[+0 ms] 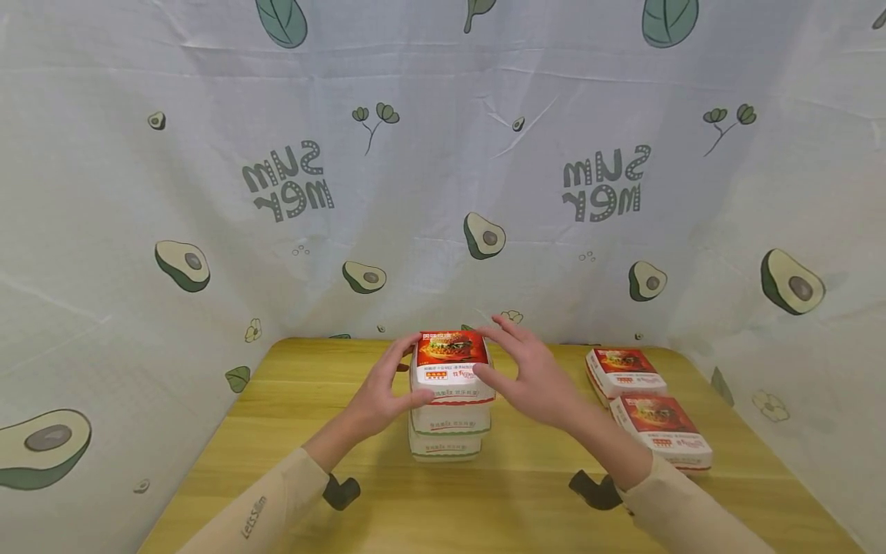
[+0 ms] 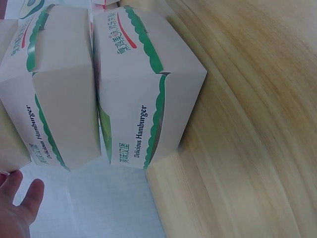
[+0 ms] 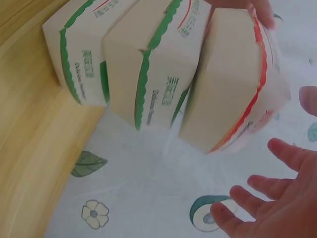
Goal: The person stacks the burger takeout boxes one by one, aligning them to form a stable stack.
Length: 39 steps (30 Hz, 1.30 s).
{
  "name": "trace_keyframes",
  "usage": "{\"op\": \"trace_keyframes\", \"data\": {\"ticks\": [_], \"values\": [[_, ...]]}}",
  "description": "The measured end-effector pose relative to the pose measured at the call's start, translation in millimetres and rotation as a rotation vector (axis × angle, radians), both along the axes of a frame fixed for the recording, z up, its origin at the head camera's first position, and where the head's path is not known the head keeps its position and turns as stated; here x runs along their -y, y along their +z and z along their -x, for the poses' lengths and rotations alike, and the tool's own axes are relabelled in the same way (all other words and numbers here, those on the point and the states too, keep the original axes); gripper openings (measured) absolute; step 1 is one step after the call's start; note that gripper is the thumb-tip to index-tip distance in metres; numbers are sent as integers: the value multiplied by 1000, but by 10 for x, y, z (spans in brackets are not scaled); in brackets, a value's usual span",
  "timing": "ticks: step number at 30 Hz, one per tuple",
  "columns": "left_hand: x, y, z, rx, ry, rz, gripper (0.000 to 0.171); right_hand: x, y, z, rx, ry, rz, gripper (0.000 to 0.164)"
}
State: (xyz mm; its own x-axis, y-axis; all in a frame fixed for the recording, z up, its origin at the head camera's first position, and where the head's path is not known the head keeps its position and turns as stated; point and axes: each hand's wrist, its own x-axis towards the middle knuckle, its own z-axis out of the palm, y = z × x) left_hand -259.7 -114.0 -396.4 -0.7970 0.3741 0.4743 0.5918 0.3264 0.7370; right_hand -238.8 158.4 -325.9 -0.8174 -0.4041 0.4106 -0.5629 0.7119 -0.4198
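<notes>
Three burger boxes stand stacked on the wooden table, the lower two green-trimmed, among them the bottom box and the middle box. A red-trimmed burger box with a burger picture on its lid tops the stack. My left hand lies along this top box's left side, thumb at the front corner, other fingertips at the back corner. At its right side, my right hand spreads its fingers; in the right wrist view these fingers stand apart from the cardboard.
Two more red-lidded burger boxes, a rear one and a front one, sit at the right of the wooden table. A white curtain printed with avocados hangs behind the table and along its sides.
</notes>
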Motion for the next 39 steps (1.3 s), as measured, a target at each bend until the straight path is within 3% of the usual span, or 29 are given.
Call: {"op": "trace_keyframes", "data": {"ticks": [15, 25, 32, 39], "values": [[-4, 7, -19, -9, -2, -5, 82, -529, -25, -62, -7, -102, -62, 59], [-2, 18, -32, 3, -6, 0, 82, -874, -113, -112, -19, -128, -85, 59], [-1, 19, -24, -17, 1, 8, 82, -1127, -159, -152, 19, -144, -90, 59], [-3, 34, -26, -10, 1, 16, 82, -1382, -284, -201, -57, -148, -109, 54]]}}
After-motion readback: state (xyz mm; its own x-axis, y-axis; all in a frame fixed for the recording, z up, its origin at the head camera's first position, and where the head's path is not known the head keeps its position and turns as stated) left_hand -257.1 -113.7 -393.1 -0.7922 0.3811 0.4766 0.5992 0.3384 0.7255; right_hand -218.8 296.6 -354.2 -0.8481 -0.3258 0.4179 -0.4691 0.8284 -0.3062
